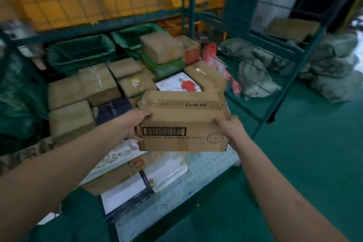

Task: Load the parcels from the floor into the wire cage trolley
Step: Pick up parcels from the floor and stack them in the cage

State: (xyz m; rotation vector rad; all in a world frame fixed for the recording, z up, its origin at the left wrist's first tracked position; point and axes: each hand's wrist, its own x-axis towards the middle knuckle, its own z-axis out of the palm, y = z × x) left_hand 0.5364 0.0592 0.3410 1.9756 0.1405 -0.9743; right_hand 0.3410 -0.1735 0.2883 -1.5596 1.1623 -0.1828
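1. Head view, far left: the green wire cage trolley [110,23] already holds plenty, with plain brown cardboard boxes [82,84] packed across its floor. I count roughly ten parcels inside, though blur makes an exact tally impossible.
2. Left hand [137,124] grips the left end of the brown taped cardboard box with a barcode label [184,122], thumb on top and fingers curled round its side.
3. That one box hangs in the air over the trolley's front edge, above the stacked parcels, not yet set down.
4. Below it lie white flat parcels [167,169] and a dark-edged flat one [123,194], two or three in all.
5. Right hand [229,125] holds the box's right end, fingers wrapped over the top corner.
6. Far right, grey-green sacks [332,68] are heaped outside the cage on the green floor [314,143], at least four. Loading looks well advanced; whether those sacks still need loading, I cannot tell.
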